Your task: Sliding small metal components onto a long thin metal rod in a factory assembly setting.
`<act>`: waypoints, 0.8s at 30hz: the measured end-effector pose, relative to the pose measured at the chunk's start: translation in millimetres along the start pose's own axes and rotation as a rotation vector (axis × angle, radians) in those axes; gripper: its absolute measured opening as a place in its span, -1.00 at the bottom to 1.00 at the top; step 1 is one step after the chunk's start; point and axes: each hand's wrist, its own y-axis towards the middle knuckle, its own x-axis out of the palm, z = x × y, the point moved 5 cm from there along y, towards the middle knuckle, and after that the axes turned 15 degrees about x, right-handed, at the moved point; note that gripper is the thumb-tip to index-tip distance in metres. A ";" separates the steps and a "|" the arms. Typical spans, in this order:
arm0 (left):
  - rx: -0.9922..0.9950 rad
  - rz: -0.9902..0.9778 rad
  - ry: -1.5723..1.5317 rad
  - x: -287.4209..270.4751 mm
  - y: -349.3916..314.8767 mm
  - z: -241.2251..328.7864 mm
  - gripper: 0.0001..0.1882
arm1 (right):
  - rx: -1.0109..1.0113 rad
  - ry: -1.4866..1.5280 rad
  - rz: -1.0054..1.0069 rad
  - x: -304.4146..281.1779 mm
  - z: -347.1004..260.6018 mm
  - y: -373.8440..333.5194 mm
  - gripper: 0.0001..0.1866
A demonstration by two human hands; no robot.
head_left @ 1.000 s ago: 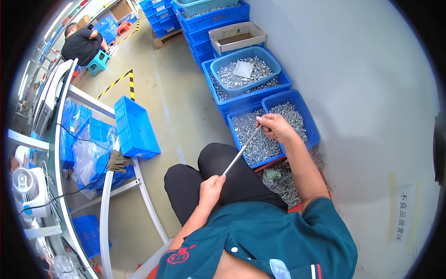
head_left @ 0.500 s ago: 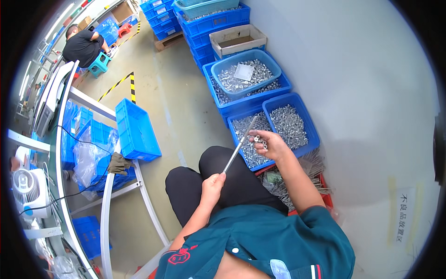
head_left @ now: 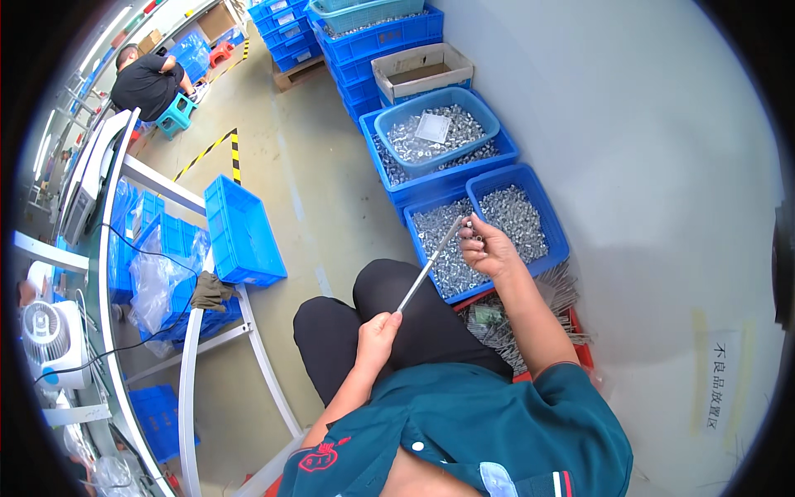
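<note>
1. Gripping the metal rod (head_left: pixel 426 269) near its lower end, the left hand (head_left: pixel 378 338) is curled tightly round it, probably to keep it steady.
2. The right hand (head_left: pixel 490 251) pinches at or just beside the rod's upper end, with small metal rings (head_left: pixel 478 238) gathered among its bent fingers, perhaps to keep them ready to hand.
3. The rod slants up from left to right above the knees (head_left: pixel 389 286), seemingly tilted so its tip meets those fingers.
4. Beyond, two blue bins (head_left: pixel 546 263) of small metal parts sit side by side, likely for easy reach.
5. The rod's lower end is hidden in the left fist; how many rings there are, or whether one sits on the tip, I cannot tell.
6. The right forearm (head_left: pixel 534 319) partly covers a red container (head_left: pixel 582 348) of long thin metal pieces (head_left: pixel 497 331).
</note>
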 end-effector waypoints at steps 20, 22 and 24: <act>-0.030 -0.015 -0.033 4.9 5.5 -2.1 -0.57 | -0.214 -0.728 0.357 44.8 7.6 -7.8 -0.75; -0.091 -0.018 -0.105 8.1 7.3 -3.1 -0.57 | -0.051 -0.748 0.309 39.7 29.3 -2.0 -0.73; -0.095 -0.017 -0.200 9.4 9.2 -3.7 -0.61 | 0.062 -0.641 0.189 40.2 38.4 -1.6 -0.73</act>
